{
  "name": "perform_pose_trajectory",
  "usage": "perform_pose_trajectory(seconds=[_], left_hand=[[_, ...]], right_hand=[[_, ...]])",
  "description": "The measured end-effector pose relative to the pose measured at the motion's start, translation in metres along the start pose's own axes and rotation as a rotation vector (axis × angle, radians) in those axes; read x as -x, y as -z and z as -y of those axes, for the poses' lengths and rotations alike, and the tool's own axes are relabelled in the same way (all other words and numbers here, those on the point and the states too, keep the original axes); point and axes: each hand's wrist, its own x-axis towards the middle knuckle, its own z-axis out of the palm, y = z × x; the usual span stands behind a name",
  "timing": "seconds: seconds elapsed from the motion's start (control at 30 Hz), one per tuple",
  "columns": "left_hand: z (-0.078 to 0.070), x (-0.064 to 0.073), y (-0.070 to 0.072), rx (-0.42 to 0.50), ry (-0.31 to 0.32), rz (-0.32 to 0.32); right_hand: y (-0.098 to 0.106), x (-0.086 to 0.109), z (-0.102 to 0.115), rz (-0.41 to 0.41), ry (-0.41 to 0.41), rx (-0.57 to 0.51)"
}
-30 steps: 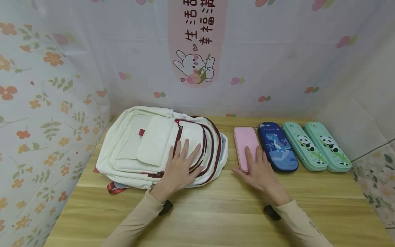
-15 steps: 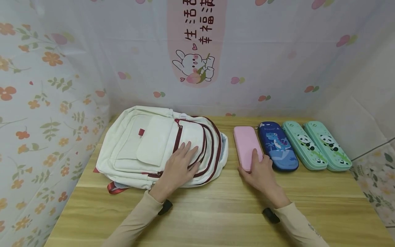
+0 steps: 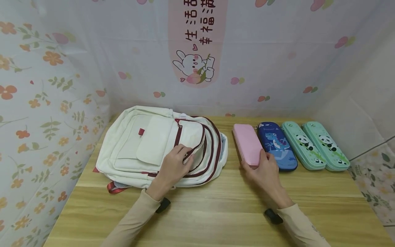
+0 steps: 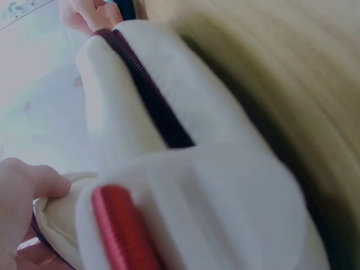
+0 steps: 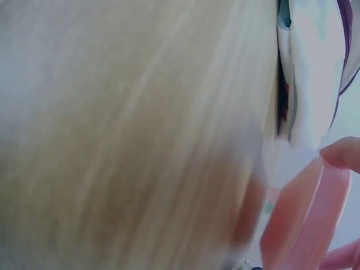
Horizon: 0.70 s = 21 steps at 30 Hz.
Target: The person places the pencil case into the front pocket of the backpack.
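A white backpack lies on its back on the wood-grain counter, its dark red zips curving around the end nearest the cases. The left hand has its grip closed on the edge of the backpack's front pocket — thumb and fingers pinch the zipped rim, which stands lifted so that the pale lining shows through the gap. The right hand has its grip on the near end of a pink case, the thumb at one side and the fingers at the other; whether that end is clear of the counter, I cannot tell. The pink case is to the right of the backpack, apart from it, and just beside a blue dinosaur case. Beyond that lie two mint panda cases, the inner mint case and the outer mint case, side by side. A red strap pokes out under the backpack. Behind everything hangs a pale cloth with a rabbit print.
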Motion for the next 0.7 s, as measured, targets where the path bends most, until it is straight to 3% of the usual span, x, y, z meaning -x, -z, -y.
perform_pose_trajectory(seconds=[0.13,0.33,0.7], left_hand=[[0.002,-0.003,0.003,0.034,0.013,-0.013],[0.008,-0.007,0.009,0.092,0.032,-0.093],[0.017,-0.015,0.029,0.129,0.068,-0.23]], right_hand=[[0.004,-0.004,0.002,-0.068,0.058,-0.031],[0.013,-0.011,0.014,-0.142,0.164,-0.059],[0.023,-0.013,0.039,-0.069,0.212,-0.095]])
